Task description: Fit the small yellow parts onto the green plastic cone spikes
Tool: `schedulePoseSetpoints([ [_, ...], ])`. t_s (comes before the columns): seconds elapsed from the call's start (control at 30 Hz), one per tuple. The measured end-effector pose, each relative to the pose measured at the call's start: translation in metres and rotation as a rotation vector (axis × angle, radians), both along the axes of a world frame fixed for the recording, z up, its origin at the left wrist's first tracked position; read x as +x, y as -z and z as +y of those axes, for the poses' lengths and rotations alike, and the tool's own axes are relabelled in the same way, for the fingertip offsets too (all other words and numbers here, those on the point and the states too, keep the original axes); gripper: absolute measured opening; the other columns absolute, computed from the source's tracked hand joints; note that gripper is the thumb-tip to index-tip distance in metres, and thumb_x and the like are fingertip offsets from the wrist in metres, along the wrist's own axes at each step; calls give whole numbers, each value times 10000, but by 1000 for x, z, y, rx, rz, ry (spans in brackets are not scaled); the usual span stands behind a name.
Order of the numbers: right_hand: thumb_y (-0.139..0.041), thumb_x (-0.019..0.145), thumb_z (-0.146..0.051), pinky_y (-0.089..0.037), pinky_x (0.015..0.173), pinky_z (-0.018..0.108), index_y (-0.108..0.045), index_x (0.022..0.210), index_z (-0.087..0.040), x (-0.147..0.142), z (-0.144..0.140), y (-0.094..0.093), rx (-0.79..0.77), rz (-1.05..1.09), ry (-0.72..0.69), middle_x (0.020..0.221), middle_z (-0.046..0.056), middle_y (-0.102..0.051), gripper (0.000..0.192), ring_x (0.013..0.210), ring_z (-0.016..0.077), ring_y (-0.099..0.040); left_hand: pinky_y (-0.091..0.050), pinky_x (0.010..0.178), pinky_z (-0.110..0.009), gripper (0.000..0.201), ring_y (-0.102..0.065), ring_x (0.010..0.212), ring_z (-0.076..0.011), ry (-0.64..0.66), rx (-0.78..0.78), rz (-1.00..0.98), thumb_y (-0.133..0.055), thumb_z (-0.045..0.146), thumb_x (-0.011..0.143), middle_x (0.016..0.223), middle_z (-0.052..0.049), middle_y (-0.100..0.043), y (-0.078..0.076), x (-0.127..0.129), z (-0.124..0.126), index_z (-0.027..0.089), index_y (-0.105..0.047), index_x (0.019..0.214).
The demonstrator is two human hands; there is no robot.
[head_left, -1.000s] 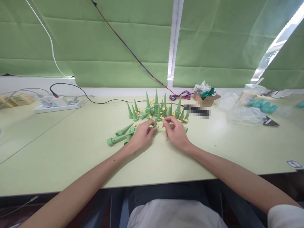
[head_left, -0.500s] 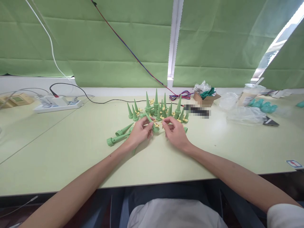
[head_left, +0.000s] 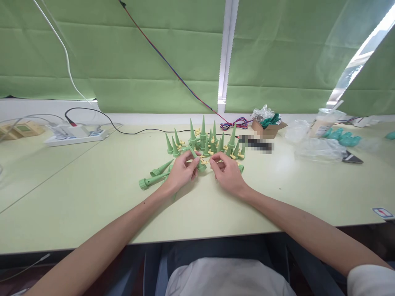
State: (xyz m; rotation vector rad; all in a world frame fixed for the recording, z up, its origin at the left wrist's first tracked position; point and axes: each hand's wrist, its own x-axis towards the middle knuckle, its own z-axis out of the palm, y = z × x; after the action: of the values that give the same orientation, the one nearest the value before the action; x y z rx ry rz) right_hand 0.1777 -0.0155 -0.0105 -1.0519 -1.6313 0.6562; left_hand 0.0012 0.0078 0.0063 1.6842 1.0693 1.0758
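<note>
The left hand [head_left: 181,172] is closed narrowly, thumb and fingertips pinching a small green plastic cone-shaped spike [head_left: 197,159] that lies tilted, its point aimed up and to the left and its round base towards the right hand. The right hand [head_left: 227,172] is likewise drawn in tight, its thumb and forefinger nipping a tiny pale yellow plastic piece [head_left: 212,162] just beside the base of that spike; whether the yellow piece touches the spike cannot be told. Both hands hover just above the pale green surface [head_left: 92,197], close together near its middle. Directly behind the fingers stands a cluster of upright green plastic spikes with yellow bits among them [head_left: 205,139], very near the knuckles. To the left of the left hand lie several longer green spikes on their sides [head_left: 156,174], touching or nearly touching the wrist side. Farther right sit a small brown cardboard box holding crumpled clear and green material [head_left: 268,123] and clear plastic bags [head_left: 317,149], well apart from the hands. A white power strip with black cable [head_left: 74,135] rests far left. The near edge of the surface runs below the forearms, with open bare room on both sides of the hands.
</note>
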Motion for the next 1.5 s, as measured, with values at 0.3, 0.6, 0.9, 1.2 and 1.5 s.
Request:
schedulePoseSetpoints([
  [0.3,-487,939,-430,-402,473,258,-553,899,-211,0,0,1,-14,-24,-37,816,19,-613,232,493,104,-501,-360,402,-238,292,-458,391,-86,22,37,49,-571,478,888,663,26,-560,-6,1,-5,210,-578,1003],
  [0.6,-495,938,-428,-407,467,265,-570,915,-213,1,2,1,-35,-36,-42,823,25,-634,229,482,111,-498,-454,490,-264,318,-538,476,-117,44,14,76,-688,437,805,658,10,-602,-9,2,-9,185,-617,985],
  [0.9,-485,944,-443,-410,473,265,-573,893,-218,2,1,-1,-33,-29,-42,826,20,-639,248,484,111,-502,-372,436,-241,249,-460,393,-107,63,31,145,-675,428,822,494,43,-534,-7,1,-9,201,-626,912],
  [1.2,-470,958,-428,-411,490,265,-569,901,-217,2,0,0,-26,-29,-40,855,22,-641,241,500,112,-512,-352,430,-236,228,-445,385,-105,37,37,135,-664,415,831,466,43,-519,-9,2,-10,197,-632,892],
  [1.5,-471,958,-418,-415,500,267,-572,908,-212,1,1,-1,-24,-37,-49,856,21,-641,235,507,111,-512,-375,430,-237,251,-465,386,-107,38,52,114,-645,438,849,482,34,-539,-7,1,-9,190,-628,878],
])
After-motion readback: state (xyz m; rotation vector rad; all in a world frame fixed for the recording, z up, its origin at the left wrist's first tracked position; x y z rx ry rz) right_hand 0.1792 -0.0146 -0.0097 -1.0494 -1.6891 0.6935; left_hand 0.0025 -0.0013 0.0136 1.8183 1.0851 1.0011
